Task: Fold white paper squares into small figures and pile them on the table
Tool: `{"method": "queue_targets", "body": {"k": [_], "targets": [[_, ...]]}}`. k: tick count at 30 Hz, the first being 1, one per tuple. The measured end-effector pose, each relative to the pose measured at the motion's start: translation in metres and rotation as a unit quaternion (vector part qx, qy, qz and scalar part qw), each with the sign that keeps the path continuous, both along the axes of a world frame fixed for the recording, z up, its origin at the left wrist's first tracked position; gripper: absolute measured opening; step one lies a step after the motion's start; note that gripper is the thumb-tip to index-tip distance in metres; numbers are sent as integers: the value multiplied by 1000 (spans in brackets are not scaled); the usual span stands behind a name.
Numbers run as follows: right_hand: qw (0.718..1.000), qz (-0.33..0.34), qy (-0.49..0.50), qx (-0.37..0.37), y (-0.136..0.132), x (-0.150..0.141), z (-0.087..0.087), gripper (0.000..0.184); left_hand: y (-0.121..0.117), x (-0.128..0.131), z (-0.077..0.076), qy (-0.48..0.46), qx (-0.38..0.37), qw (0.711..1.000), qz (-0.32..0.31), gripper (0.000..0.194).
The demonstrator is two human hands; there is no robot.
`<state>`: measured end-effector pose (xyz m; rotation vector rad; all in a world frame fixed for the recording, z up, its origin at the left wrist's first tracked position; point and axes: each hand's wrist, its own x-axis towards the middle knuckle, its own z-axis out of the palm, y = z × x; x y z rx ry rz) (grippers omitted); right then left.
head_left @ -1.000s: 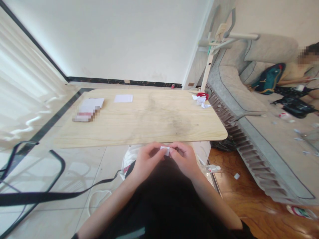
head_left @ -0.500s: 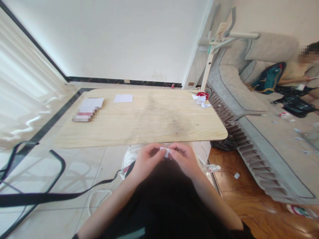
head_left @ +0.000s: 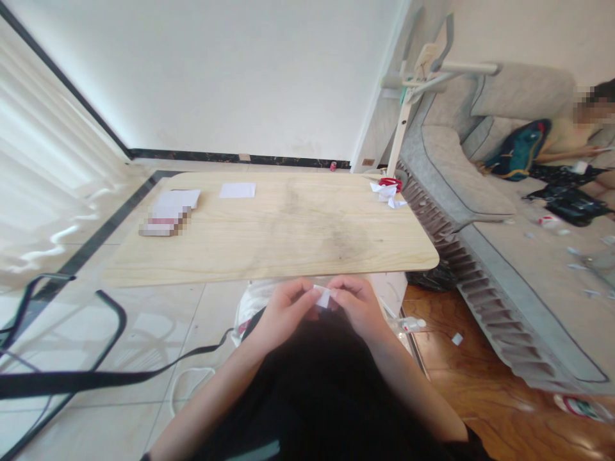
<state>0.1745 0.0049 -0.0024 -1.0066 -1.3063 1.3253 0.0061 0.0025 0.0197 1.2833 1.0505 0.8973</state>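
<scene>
A small folded white paper piece [head_left: 323, 296] is pinched between both hands, just below the near edge of the wooden table [head_left: 269, 250]. My left hand [head_left: 283, 312] grips its left side with curled fingers. My right hand [head_left: 356, 306] pinches its right side. Both hands hover over my dark lap, off the tabletop.
On the table lie a white sheet [head_left: 237, 189], a paper stack [head_left: 169, 208] at far left, and crumpled white and red paper [head_left: 388, 191] at far right. A grey sofa [head_left: 480, 192] with a seated person [head_left: 583, 137] is on the right. Black straps [head_left: 72, 378] cross the floor at left.
The paper piece has shifted slightly down and right between my fingers; both hands stay in almost the same place.
</scene>
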Motion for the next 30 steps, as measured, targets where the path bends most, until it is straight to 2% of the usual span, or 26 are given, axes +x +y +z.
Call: {"method": "queue_targets", "body": {"k": [3,8,11,17,19,26,30], "targets": [[1000,13,22,-12,1,0,-1,15,0,-1,0,10,17,1000,-8,35],[998,43,-50,5,-1,1,10,16,-2,-1,-1,64,44,997,18,32],[996,53,-71,18,-1,0,10,20,-2,-1,-1,81,44,996,14,31],[999,-12,-42,25,1,-2,0,22,-1,0,-1,56,53,996,-41,30],[999,-20,-39,27,0,-3,-1,22,-1,0,-3,36,41,998,-39,28],[996,41,-59,51,-4,-2,1,32,-1,-3,-7,-6,50,997,-50,28],[997,25,-38,70,-5,-4,-3,33,-1,0,-5,-4,38,997,-67,28]]}}
